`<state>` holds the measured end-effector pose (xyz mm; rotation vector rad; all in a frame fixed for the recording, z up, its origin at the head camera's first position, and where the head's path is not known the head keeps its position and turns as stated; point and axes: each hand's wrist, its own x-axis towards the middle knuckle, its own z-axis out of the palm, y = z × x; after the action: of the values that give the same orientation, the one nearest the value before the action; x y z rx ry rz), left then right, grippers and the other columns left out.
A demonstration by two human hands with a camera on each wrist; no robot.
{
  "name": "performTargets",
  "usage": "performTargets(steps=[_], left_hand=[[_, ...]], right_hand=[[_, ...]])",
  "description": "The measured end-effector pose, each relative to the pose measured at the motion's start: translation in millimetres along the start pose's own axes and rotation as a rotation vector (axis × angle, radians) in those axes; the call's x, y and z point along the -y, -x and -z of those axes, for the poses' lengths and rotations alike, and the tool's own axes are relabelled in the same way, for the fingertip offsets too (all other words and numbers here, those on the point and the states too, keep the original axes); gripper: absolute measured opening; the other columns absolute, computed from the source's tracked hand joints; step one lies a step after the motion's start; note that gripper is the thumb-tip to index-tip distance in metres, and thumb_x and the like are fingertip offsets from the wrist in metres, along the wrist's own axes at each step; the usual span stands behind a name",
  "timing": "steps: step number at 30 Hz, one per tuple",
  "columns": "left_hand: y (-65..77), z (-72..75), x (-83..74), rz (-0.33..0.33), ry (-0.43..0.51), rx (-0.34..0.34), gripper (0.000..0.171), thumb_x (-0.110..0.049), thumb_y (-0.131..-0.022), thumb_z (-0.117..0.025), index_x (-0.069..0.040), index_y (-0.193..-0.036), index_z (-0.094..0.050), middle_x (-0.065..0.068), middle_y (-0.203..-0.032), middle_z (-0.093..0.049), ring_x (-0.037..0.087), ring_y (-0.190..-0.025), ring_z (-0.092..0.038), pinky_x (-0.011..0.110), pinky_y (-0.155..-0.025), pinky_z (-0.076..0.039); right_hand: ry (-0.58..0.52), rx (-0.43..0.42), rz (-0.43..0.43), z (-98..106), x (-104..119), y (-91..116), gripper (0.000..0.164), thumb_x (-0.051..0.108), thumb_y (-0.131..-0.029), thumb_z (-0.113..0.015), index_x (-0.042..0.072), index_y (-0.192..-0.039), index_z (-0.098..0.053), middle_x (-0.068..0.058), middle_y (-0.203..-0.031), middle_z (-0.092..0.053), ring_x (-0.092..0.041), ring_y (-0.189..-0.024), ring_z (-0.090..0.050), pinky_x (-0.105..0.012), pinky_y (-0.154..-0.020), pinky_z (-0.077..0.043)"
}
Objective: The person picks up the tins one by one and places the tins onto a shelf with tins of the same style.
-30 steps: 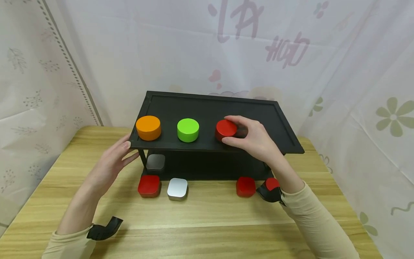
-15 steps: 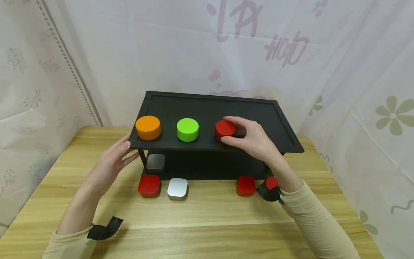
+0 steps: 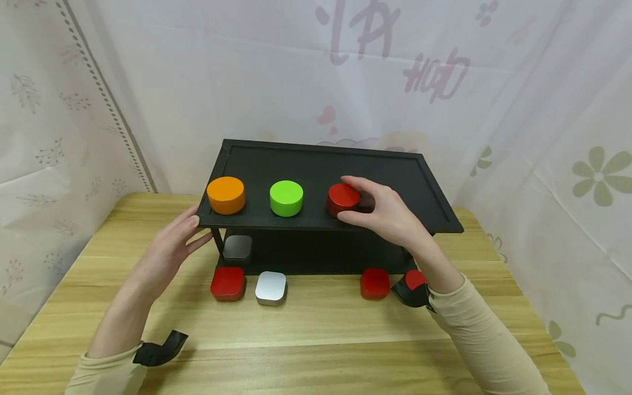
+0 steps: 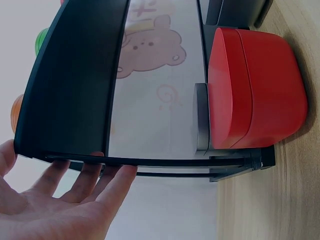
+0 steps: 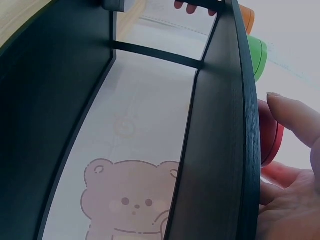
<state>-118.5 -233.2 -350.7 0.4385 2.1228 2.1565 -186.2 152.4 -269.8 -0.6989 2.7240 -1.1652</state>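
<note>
A two-tier black shelf [image 3: 321, 164] stands on the wooden table. My left hand [image 3: 170, 249] holds its left end, thumb on the top corner and fingertips at the side bar in the left wrist view. On the top tier, towards its front edge, my right hand [image 3: 390, 211] holds a red round tin [image 3: 342, 198] from the right, thumb in front and fingers behind. A green round tin [image 3: 286, 197] and an orange round tin [image 3: 226, 195] stand in line with it to the left.
A grey square tin [image 3: 237, 248] sits on the lower tier at the left. In front of the shelf are a red square tin [image 3: 227, 284], a silver square tin [image 3: 270, 287], another red square tin [image 3: 374, 283] and a red object [image 3: 415, 278] partly behind my right wrist strap. A printed curtain [image 3: 276, 71] hangs behind.
The red round tin has shifted very slightly left under my right hand. My left hand stays at the shelf's end.
</note>
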Motion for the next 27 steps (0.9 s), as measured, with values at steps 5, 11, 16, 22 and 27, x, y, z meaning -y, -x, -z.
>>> performTargets(steps=[5, 11, 16, 22, 27], left_hand=[[-0.8, 0.1, -0.1, -0.003, 0.006, 0.001, 0.046, -0.025, -0.104, -0.031, -0.018, -0.149, -0.028, -0.001, -0.156, -0.023, -0.001, -0.131, -0.037, 0.013, -0.099, -0.043], [-0.5, 0.8, 0.5, -0.003, 0.0, -0.002, 0.046, -0.025, -0.104, -0.031, -0.018, -0.15, -0.027, -0.001, -0.156, -0.023, -0.001, -0.13, -0.038, 0.012, -0.098, -0.043], [-0.7, 1.1, 0.7, -0.001, -0.001, 0.0, 0.046, -0.025, -0.104, -0.03, -0.018, -0.15, -0.028, -0.001, -0.156, -0.023, -0.001, -0.131, -0.037, 0.012, -0.098, -0.043], [-1.1, 1.5, 1.4, -0.006, 0.003, 0.004, 0.046, -0.024, -0.104, -0.03, -0.017, -0.15, -0.027, -0.001, -0.157, -0.022, 0.0, -0.131, -0.037, 0.013, -0.098, -0.044], [-0.9, 1.3, 1.4, -0.007, 0.005, 0.003, 0.046, -0.023, -0.104, -0.03, -0.017, -0.15, -0.027, -0.001, -0.156, -0.023, 0.001, -0.131, -0.037, 0.013, -0.098, -0.044]], right_hand=[[0.013, 0.004, 0.0, 0.8, 0.4, 1.1, 0.07, 0.038, -0.08, -0.073, 0.031, -0.141, -0.04, 0.006, -0.139, -0.049, -0.017, -0.114, -0.058, -0.037, -0.096, -0.05], [0.015, 0.004, 0.006, 0.6, 0.3, 3.3, 0.071, 0.039, -0.079, -0.074, 0.034, -0.141, -0.039, 0.008, -0.139, -0.048, -0.015, -0.114, -0.057, -0.036, -0.095, -0.051], [0.018, -0.007, 0.002, 0.5, -2.2, 5.3, 0.07, 0.039, -0.079, -0.074, 0.037, -0.14, -0.039, 0.01, -0.14, -0.047, -0.012, -0.113, -0.058, -0.034, -0.095, -0.051], [0.037, -0.025, 0.003, 1.7, -3.6, 8.2, 0.069, 0.039, -0.079, -0.074, 0.038, -0.139, -0.039, 0.009, -0.139, -0.048, -0.013, -0.112, -0.058, -0.035, -0.095, -0.051], [0.023, -0.039, 0.014, 2.6, -4.2, 14.1, 0.069, 0.038, -0.08, -0.074, 0.039, -0.139, -0.039, 0.01, -0.138, -0.048, -0.014, -0.113, -0.058, -0.037, -0.097, -0.05]])
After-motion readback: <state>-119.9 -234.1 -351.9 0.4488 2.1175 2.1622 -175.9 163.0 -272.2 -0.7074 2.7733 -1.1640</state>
